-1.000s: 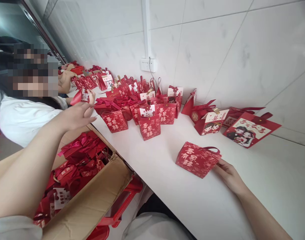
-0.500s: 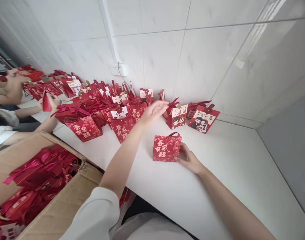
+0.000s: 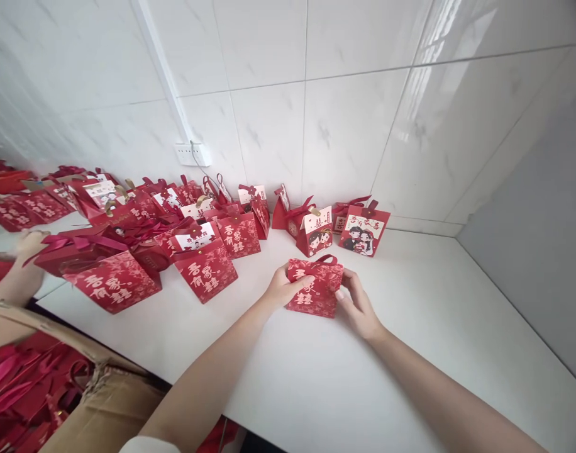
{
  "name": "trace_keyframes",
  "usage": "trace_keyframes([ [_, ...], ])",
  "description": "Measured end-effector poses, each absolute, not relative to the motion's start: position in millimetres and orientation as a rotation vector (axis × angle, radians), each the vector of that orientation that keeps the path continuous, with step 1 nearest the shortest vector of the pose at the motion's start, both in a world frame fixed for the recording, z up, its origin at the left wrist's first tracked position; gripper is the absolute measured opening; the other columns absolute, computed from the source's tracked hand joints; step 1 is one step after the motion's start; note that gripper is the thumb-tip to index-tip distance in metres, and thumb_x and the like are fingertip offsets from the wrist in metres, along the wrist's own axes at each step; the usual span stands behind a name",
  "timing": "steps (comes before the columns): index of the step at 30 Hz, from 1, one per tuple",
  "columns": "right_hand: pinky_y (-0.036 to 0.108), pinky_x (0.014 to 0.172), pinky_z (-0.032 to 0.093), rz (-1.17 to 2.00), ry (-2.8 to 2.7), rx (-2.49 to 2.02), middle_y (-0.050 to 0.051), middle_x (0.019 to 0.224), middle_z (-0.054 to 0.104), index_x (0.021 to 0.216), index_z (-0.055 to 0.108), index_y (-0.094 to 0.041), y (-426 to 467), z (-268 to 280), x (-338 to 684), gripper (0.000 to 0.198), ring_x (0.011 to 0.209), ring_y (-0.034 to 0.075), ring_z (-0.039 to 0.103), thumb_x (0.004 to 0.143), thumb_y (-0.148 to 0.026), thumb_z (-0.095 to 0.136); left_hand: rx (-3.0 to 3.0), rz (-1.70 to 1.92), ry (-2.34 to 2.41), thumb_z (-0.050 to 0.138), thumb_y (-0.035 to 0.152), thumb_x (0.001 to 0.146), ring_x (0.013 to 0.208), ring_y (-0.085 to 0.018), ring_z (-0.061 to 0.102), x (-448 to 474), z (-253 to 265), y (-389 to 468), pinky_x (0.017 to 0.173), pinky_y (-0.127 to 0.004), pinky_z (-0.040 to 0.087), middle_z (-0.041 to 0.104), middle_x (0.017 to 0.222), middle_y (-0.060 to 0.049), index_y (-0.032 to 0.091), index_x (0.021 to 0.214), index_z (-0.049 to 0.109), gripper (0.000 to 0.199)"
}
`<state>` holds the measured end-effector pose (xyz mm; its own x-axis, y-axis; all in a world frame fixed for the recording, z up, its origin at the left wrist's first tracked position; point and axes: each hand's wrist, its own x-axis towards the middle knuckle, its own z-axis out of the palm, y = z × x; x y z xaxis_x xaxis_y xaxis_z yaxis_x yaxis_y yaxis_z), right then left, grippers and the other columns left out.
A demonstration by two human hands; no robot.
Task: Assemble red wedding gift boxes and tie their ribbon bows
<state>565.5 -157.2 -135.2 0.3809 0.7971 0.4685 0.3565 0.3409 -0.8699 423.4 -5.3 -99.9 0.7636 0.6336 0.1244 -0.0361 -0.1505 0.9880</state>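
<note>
A red gift box (image 3: 319, 296) with pale printed characters and a dark red ribbon loop on top stands on the white table in front of me. My left hand (image 3: 284, 286) grips its left side, thumb across the printed front. Round the right edge curl the fingers of my right hand (image 3: 361, 308), with the thumb at the front; the fingertips behind the box are hidden. Just behind it are a box with a cartoon couple (image 3: 319, 233) and a flatter red box with a bride and groom picture (image 3: 363, 231).
Several more red gift boxes (image 3: 205, 270) crowd the table's left and back. A cardboard carton (image 3: 113, 402) filled with red boxes and ribbons stands at lower left. Another person's hand (image 3: 31, 245) is at the far left. A power socket (image 3: 192, 154) sits on the tiled wall.
My left hand has come down from above the table onto the box's left side. My right hand stays on the box. The view has swung to the right.
</note>
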Motion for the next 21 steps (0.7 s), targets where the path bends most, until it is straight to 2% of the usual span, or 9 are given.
trace_keyframes([
  [3,0.044,0.100,0.044,0.194,-1.091,-1.285,0.008,0.122,0.060,0.123,0.053,-0.027,-159.9,-113.6,565.9,0.034,0.112,0.026,0.056,0.095,-0.045,0.050,1.677,0.618,0.420,0.077,0.042,0.071,0.091,-0.024,0.068,429.2,-101.3,-17.1,0.081,-0.034,0.054,0.071,0.097,-0.007,0.018,0.095,0.066,0.036],
  [5,0.038,0.082,0.051,0.162,-1.113,-1.349,0.006,0.095,0.066,0.096,0.063,-0.024,-161.7,-93.1,569.5,0.025,0.088,0.023,0.061,0.094,-0.045,0.051,1.723,0.612,0.383,0.078,0.042,0.070,0.090,-0.024,0.068,434.1,-103.0,-24.2,0.081,-0.034,0.054,0.071,0.094,-0.006,0.018,0.091,0.066,0.034],
  [6,0.035,0.073,0.052,0.165,-1.147,-1.379,0.004,0.086,0.065,0.087,0.064,-0.023,-162.3,-82.9,572.2,0.026,0.080,0.021,0.060,0.093,-0.046,0.053,1.741,0.609,0.367,0.078,0.042,0.070,0.089,-0.024,0.068,437.3,-104.2,-27.0,0.081,-0.035,0.053,0.071,0.093,-0.006,0.018,0.090,0.067,0.034],
  [8,0.030,0.064,0.050,0.197,-1.219,-1.413,0.003,0.081,0.064,0.081,0.064,-0.023,-162.3,-66.5,579.3,0.026,0.076,0.019,0.060,0.090,-0.047,0.058,1.755,0.615,0.340,0.078,0.043,0.069,0.089,-0.024,0.067,444.8,-106.5,-30.8,0.082,-0.035,0.053,0.072,0.094,-0.007,0.018,0.091,0.067,0.035],
  [14,0.028,0.061,0.047,0.130,-1.154,-1.407,0.001,0.071,0.062,0.077,0.060,-0.020,-152.1,-57.0,602.1,0.030,0.064,0.015,0.057,0.086,-0.048,0.061,1.715,0.841,0.181,0.073,0.042,0.075,0.095,-0.021,0.065,473.9,-83.5,-27.8,0.085,-0.033,0.051,0.069,0.105,-0.007,0.020,0.109,0.061,0.043],
  [16,0.029,0.062,0.048,0.056,-1.119,-1.381,0.001,0.076,0.063,0.083,0.060,-0.020,-148.8,-59.0,605.3,0.026,0.067,0.016,0.060,0.088,-0.046,0.060,1.788,0.899,0.129,0.070,0.042,0.078,0.089,-0.019,0.064,484.3,-64.9,-23.3,0.081,-0.030,0.049,0.068,0.097,-0.006,0.018,0.101,0.064,0.034],
  [18,0.031,0.065,0.050,-0.076,-1.075,-1.327,0.002,0.083,0.064,0.091,0.057,-0.022,-147.7,-60.7,605.1,0.019,0.072,0.017,0.062,0.090,-0.041,0.058,1.877,0.874,0.099,0.069,0.044,0.078,0.074,-0.015,0.059,493.7,-49.7,-19.4,0.070,-0.027,0.046,0.066,0.081,-0.003,0.016,0.085,0.066,0.029],
  [21,0.036,0.074,0.051,-0.325,-1.125,-1.240,0.004,0.091,0.063,0.094,0.052,-0.023,-150.5,-63.0,602.6,0.010,0.083,0.020,0.062,0.091,-0.031,0.057,1.915,0.835,0.081,0.067,0.045,0.080,0.058,-0.010,0.045,502.5,-44.6,-17.0,0.057,-0.024,0.035,0.051,0.059,0.002,0.014,0.062,0.058,0.037],
])
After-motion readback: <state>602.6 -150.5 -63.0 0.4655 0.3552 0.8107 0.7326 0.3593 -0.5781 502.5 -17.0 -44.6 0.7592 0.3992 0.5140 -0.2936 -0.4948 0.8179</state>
